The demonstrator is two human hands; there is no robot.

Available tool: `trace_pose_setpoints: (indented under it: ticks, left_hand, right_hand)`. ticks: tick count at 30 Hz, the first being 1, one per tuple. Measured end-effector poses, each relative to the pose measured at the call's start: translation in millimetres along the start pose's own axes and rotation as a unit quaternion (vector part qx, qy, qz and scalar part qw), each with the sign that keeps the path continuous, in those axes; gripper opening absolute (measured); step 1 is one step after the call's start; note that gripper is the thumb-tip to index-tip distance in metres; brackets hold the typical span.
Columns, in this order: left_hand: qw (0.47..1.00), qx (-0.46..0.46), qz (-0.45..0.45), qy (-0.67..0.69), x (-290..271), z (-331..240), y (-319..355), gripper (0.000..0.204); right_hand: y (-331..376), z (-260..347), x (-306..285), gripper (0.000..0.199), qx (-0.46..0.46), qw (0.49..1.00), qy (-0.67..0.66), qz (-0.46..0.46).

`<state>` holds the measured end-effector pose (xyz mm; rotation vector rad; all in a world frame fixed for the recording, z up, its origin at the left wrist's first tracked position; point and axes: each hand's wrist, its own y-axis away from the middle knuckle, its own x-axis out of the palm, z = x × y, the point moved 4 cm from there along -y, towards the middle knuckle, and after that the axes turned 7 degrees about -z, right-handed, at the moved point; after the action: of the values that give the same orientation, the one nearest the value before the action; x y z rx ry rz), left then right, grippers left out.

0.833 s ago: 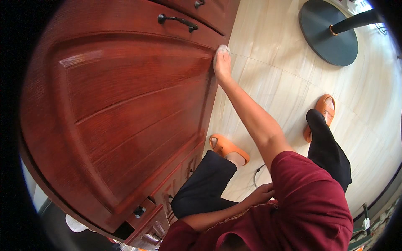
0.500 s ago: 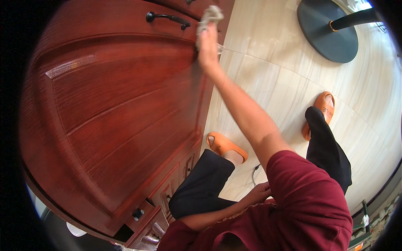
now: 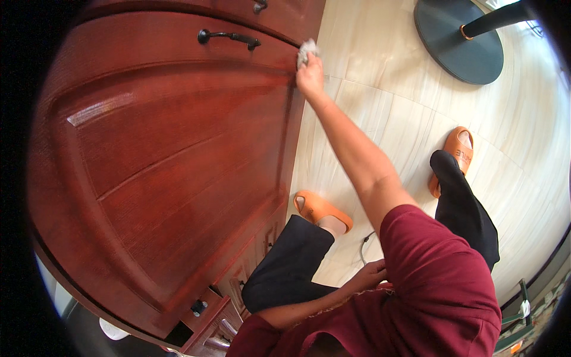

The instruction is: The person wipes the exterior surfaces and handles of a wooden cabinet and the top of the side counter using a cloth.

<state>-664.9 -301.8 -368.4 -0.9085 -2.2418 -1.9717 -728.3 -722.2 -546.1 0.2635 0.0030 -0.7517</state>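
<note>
My right hand (image 3: 310, 74) is stretched out to the right edge of a large red-brown wooden cabinet door (image 3: 166, 166) and is closed on a small white cloth (image 3: 306, 50). The cloth is pressed against the door's upper right corner, just right of a dark metal handle (image 3: 229, 37). My left hand (image 3: 369, 276) rests by my waist at the hem of my maroon shirt. Its fingers are loosely bent and hold nothing.
I stand on a pale tiled floor (image 3: 380, 119) in orange slippers (image 3: 321, 208) (image 3: 457, 152). A round black stand base (image 3: 458, 38) sits at the top right. Small wooden drawers (image 3: 214, 321) lie below the door, and a thin cable (image 3: 363, 250) is on the floor.
My right hand slid the cloth up along the door's edge toward the top corner, then came back down a little. My left hand stayed at my waist.
</note>
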Motion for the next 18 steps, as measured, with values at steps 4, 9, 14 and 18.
trace_pose_setpoints:
  ticks: [4, 9, 14, 18]
  left_hand:
    - [0.999, 0.012, 0.022, 0.027, -2.4, 3.8, -1.4, 0.035]
    - [0.997, 0.058, -0.035, -0.033, -9.4, 9.7, -3.6, 0.035]
    - [1.0, 0.02, 0.008, 0.021, -2.3, 3.3, 1.4, 0.035]
    - [0.999, 0.047, 0.01, 0.01, -5.1, -1.9, 2.5, 0.034]
  right_hand:
    - [19.6, 34.0, 10.9, 0.051, -0.02, 0.999, -0.022, 0.022]
    - [79.6, 80.9, 12.5, 0.055, -0.088, 0.973, -0.207, 0.053]
    - [-8.8, -33.8, 16.6, 0.059, 0.195, 0.944, -0.253, 0.084]
    - [36.5, -41.1, 22.4, 0.061, 0.074, 0.986, -0.147, 0.009]
